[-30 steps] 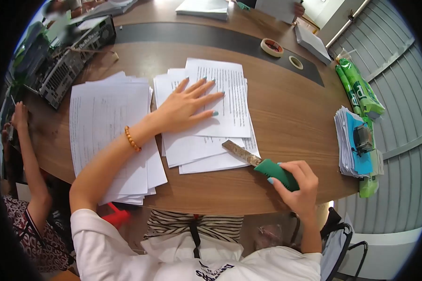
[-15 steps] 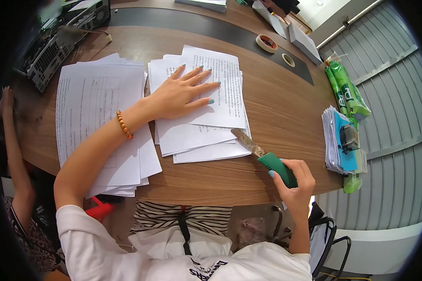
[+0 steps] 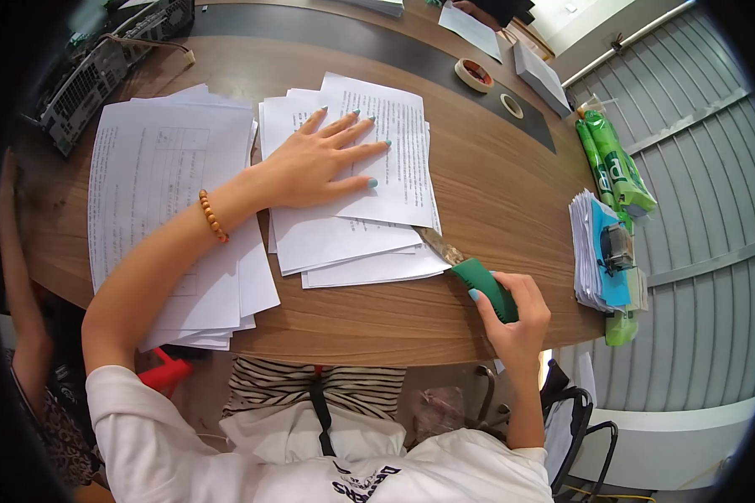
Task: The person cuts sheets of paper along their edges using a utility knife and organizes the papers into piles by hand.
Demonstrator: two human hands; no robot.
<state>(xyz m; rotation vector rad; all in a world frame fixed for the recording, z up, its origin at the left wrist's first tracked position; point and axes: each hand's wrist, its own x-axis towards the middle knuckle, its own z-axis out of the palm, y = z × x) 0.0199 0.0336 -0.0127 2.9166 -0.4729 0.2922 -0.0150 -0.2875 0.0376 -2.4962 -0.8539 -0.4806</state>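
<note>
My left hand lies flat with its fingers spread on the top printed sheet of a loose paper stack. My right hand is wrapped round the green handle of a scraper with a worn, stained blade. The blade points up and left, and its tip is hidden under the lower right corner of the top sheet. More sheets of the same stack fan out below. Under my left forearm is a second paper stack with a printed table.
A metal computer case stands at the upper left, near another person's arm. Tape rolls lie towards the back right. Clipped papers and green packages are at the right. Another person's hand is at the top.
The scraper's blade has moved from the lower sheets to the top sheet's corner, and its tip has gone under it. My left hand stays spread on the paper. The view has shifted.
</note>
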